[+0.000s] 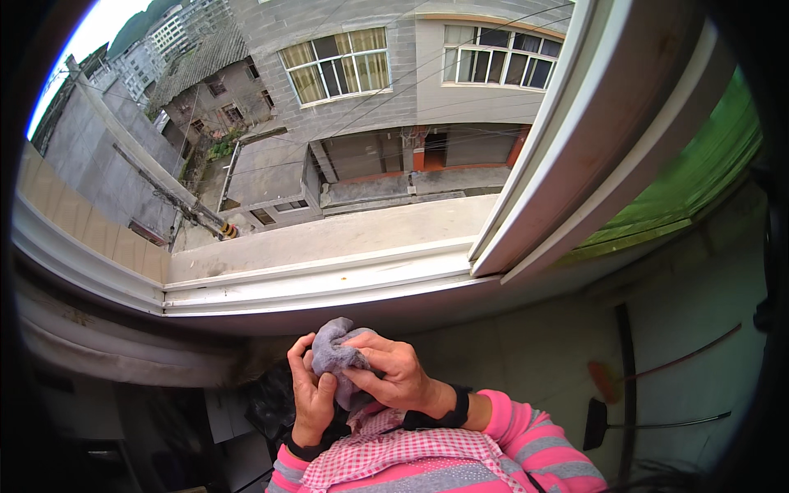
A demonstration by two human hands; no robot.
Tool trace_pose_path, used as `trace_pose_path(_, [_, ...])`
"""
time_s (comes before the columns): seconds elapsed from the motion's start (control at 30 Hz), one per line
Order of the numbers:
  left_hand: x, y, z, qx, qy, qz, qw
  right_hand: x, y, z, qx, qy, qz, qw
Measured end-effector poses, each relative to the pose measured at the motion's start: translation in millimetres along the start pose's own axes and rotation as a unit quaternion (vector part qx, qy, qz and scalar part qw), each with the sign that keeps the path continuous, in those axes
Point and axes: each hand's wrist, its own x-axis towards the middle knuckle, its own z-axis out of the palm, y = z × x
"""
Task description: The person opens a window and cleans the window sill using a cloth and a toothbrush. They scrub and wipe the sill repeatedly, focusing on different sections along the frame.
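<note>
A bunched grey cleaning cloth (336, 351) is held between both hands in front of my chest. My left hand (309, 391) cups it from the left, thumb along its near side. From the right, my right hand (394, 370) pinches folds of it between thumb and fingers. Just beyond the hands runs the white window frame's bottom track (320, 289), with a few small dirt specks on it. The hands and cloth are apart from the frame. Part of the cloth's underside is hidden by my fingers.
The sliding sash (555, 135) stands at the right, the opening to its left. Outside lies a concrete ledge (345, 237). A gathered curtain (123, 345) hangs at left, near a black plastic bag (271, 400). A broom (598, 422) and an orange-headed brush (604, 382) are at right.
</note>
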Motion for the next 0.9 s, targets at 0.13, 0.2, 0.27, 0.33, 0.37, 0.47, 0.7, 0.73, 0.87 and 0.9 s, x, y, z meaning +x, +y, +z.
trace_pose_path(0.13, [-1.6, -9.7, -27.4, -0.068, -0.077, -0.123, 0.987, 14.4, 5.8, 8.6, 0.097, -0.054, 0.035, 0.993])
trace_pose_path(0.2, [1.1, -14.0, -35.3, -0.113, -0.071, -0.111, 0.985, 18.3, 7.7, 12.8, 0.075, -0.07, 0.054, 0.993])
trace_pose_path(0.27, [7.3, -10.9, -42.6, -0.082, 0.009, -0.09, 0.993, 19.2, 9.4, 10.1, 0.012, -0.076, 0.048, 0.996])
trace_pose_path(0.33, [18.3, 5.8, -56.4, -0.056, 0.019, -0.039, 0.997, 14.6, 9.8, -0.7, -0.035, -0.033, 0.088, 0.995])
trace_pose_path(0.37, [24.2, 16.4, -62.7, 0.045, 0.061, 0.02, 0.997, 9.7, 9.2, -9.5, -0.053, -0.021, 0.118, 0.991])
trace_pose_path(0.47, [51.3, 43.1, -75.4, 0.429, 0.111, 0.201, 0.873, -5.0, 14.9, -41.9, -0.051, 0.017, 0.167, 0.985])
trace_pose_path(0.7, [100.3, 57.0, -38.7, 0.672, -0.027, 0.3, 0.677, -67.9, 9.9, -82.0, -0.051, 0.098, 0.269, 0.957])
trace_pose_path(0.73, [103.4, 60.5, -32.8, 0.681, -0.037, 0.31, 0.662, -74.4, 6.6, -86.0, -0.053, 0.106, 0.275, 0.954])
trace_pose_path(0.87, [100.7, 66.5, -2.4, 0.795, -0.06, 0.327, 0.507, -84.8, -7.3, -97.4, -0.045, 0.11, 0.27, 0.956])
trace_pose_path(0.9, [99.2, 67.1, 3.6, 0.79, -0.056, 0.353, 0.498, -84.0, -9.5, -99.2, -0.047, 0.103, 0.271, 0.956])
